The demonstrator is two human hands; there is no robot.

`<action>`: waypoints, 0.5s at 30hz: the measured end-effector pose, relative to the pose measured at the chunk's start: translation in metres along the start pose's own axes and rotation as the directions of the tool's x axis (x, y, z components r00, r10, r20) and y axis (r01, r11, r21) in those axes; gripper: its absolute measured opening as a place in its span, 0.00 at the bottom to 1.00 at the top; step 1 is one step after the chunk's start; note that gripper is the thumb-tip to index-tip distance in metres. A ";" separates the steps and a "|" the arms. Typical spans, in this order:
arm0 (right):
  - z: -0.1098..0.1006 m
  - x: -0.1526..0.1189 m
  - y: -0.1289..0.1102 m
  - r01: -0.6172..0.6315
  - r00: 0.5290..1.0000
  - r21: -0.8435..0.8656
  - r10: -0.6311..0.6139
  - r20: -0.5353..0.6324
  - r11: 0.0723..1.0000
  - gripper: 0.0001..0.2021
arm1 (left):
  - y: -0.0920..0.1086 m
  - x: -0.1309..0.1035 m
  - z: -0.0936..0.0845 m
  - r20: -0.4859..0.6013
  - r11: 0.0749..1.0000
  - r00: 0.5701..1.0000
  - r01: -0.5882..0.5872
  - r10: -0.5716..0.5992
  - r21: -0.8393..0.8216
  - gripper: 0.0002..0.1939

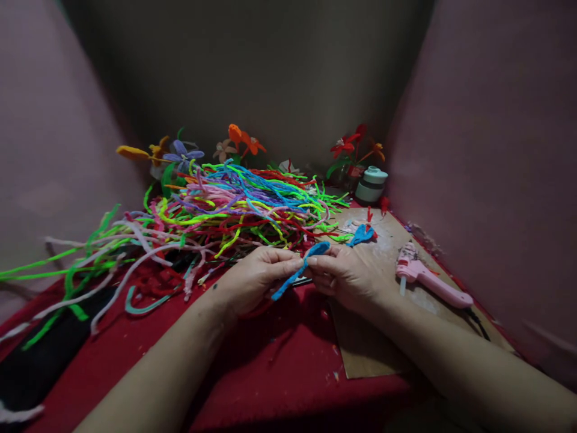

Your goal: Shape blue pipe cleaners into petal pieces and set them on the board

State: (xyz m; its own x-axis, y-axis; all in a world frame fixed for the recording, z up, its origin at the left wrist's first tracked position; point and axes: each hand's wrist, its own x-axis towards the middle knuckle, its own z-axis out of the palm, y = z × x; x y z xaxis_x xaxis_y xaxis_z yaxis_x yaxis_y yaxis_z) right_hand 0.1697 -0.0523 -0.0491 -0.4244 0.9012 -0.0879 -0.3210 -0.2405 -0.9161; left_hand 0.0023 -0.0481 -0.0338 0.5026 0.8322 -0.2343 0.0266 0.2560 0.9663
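Note:
A blue pipe cleaner [291, 281], bent into a loop at its upper end with a tail pointing down-left, is held between both hands over the red cloth. My left hand [256, 273] pinches it near the middle with thumb and finger. My right hand [347, 273] is closed on it just below the loop, its fingertips close to those of my left hand. Another looped blue piece [361, 235] lies on the brown board [369, 355] beyond my right hand.
A large heap of colourful pipe cleaners [252, 198] spreads behind and left. Fuzzy flowers [183, 155] and a pale lidded jar [372, 185] stand at the back. A pink glue gun [430, 282] lies on the board at right. A black item [49, 355] lies at left.

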 end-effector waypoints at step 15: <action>0.021 -0.011 -0.021 -0.018 0.952 -0.534 -0.148 -0.267 0.846 0.11 | -0.012 0.002 0.018 0.011 0.145 0.812 -0.117 0.583 0.983 0.13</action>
State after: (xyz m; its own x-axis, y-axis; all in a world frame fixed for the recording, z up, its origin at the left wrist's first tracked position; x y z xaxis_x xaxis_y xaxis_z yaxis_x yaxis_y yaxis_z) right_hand 0.1635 -0.0643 -0.0208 -0.1308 0.9900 -0.0523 0.1879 -0.0271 -0.9818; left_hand 0.0189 -0.0584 -0.0441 0.4333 0.8196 0.3748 0.7939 -0.5440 0.2718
